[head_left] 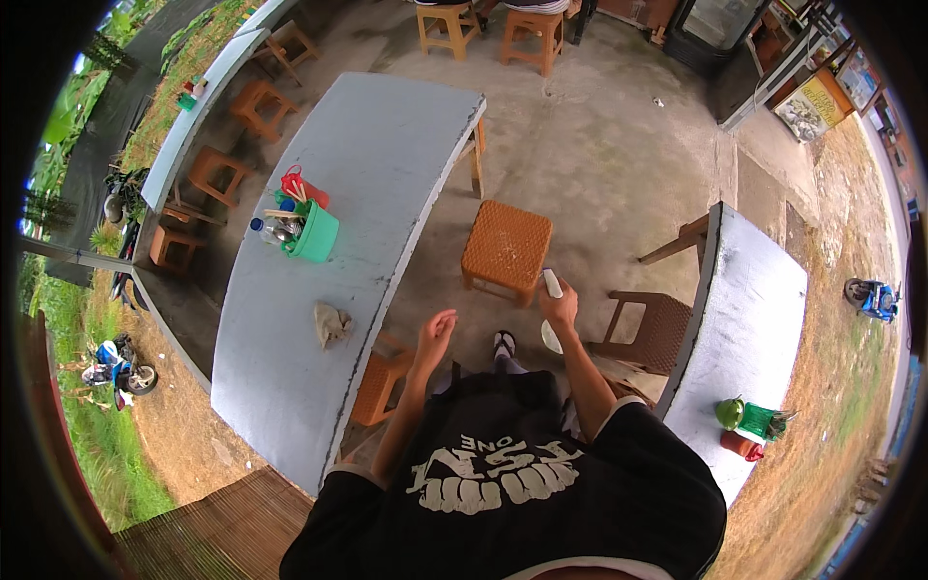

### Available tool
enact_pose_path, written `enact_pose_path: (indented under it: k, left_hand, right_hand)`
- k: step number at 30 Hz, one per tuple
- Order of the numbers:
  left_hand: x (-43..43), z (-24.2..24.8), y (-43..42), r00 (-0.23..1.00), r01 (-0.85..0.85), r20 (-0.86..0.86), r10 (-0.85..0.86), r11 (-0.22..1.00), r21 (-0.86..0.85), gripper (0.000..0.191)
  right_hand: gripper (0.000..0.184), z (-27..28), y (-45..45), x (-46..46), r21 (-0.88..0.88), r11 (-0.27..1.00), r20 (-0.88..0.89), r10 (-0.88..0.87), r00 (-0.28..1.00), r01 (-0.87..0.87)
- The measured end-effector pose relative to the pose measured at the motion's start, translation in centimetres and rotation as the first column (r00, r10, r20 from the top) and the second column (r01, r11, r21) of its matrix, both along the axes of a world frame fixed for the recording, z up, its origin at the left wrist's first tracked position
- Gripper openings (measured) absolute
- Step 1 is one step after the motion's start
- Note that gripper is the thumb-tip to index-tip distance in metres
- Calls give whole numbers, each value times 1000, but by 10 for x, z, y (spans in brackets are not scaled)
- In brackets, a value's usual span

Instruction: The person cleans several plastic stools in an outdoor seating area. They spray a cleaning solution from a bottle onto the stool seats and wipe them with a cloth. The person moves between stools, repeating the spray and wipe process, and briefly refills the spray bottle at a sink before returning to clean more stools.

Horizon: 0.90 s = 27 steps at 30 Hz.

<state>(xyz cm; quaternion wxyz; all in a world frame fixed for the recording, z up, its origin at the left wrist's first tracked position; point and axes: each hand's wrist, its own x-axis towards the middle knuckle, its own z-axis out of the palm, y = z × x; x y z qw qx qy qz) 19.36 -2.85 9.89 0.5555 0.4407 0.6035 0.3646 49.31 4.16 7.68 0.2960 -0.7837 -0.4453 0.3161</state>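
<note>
My right hand is closed around a small white object that looks like a spray bottle's nozzle; its exact kind is hard to tell. Just beyond it stands an orange plastic stool with pale specks on its seat. My left hand, fingers loosely curled, holds nothing and hovers beside the long grey table. On that table lies a crumpled beige cloth. Farther along it stands a green plastic container with cutlery and bottles, next to a red sauce bottle.
Right of me are a brown plastic stool and another table bearing condiments. An orange stool is partly under the long table. More stools line the left side. People sit on stools at the far end.
</note>
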Motion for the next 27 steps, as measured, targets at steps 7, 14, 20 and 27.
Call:
enact_pose_path:
  k: [7, 14, 20, 27]
  left_hand:
    - [-24, 23, -11, 997, -51, -51, 53, 998, 40, 35]
    - [-43, 30, -9, 999, -43, -15, 44, 998, 53, 36]
    - [-81, 55, -4, 997, -36, -70, 45, 991, 126, 39]
    - [-162, 96, -16, 976, -130, -117, 183, 922, 365, 58]
  right_hand:
    - [28, 0, 0, -18, 135, 988, -146, -52, 988, 72]
    - [37, 9, -1, -47, 167, 983, -172, 99, 980, -70]
    - [51, 72, -9, -130, 482, 786, 143, 366, 920, -388]
    - [59, 144, -1, -297, 521, 589, -55, 745, 665, -618]
